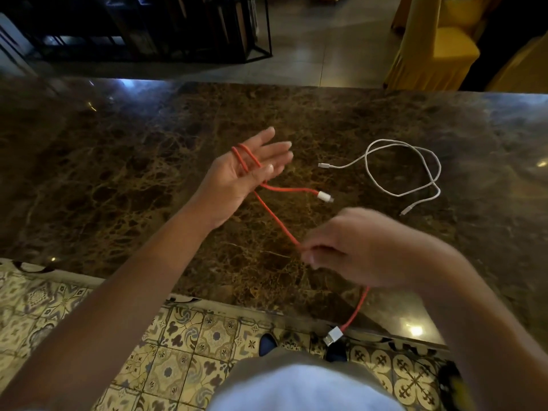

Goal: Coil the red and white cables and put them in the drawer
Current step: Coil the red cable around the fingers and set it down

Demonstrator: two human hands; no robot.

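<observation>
The red cable is looped twice around the fingers of my left hand, which is held palm up with fingers spread above the counter. Its small white plug hangs free near the hand. From the loops the cable runs down to my right hand, which pinches it between thumb and fingers. The rest trails below that hand to a large white USB plug at the counter's near edge. The white cable lies in a loose loop on the counter, to the right of my left hand. No drawer is in view.
The dark brown marble counter fills the middle of the view. Patterned floor tiles lie below its near edge. A black metal shelf frame and yellow-covered chairs stand beyond the far edge.
</observation>
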